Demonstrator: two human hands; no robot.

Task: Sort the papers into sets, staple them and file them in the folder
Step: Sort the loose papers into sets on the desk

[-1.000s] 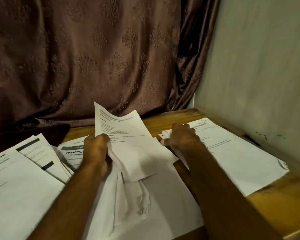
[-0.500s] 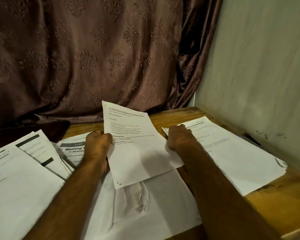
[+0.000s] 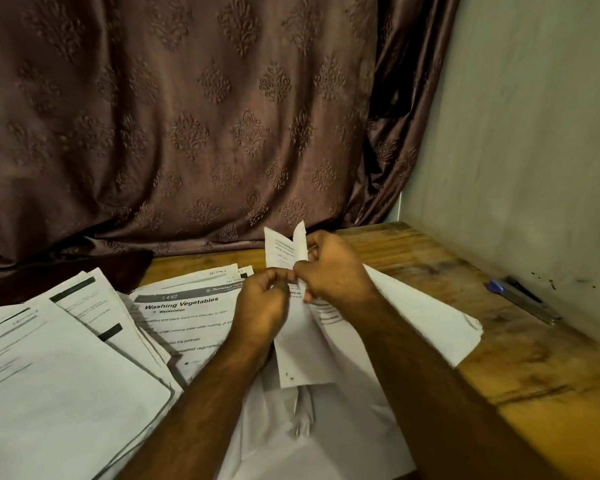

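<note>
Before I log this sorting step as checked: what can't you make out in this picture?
- Head view: text on the held sheet, curled and covered by left hand and right hand.
- Stapler by the wall: dim, small.
- No folder identifiable.
- Left paper stack: cut by the frame edge.

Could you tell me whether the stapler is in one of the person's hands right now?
No, the stapler lies on the table by the wall, while both hands hold a paper.

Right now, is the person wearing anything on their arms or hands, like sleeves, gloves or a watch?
No. Both forearms are bare as far as the picture shows, with no sleeves in view. The left hand and right hand have no gloves, and no watch, bracelet or ring shows. Fine hair shows on the forearms.
</note>
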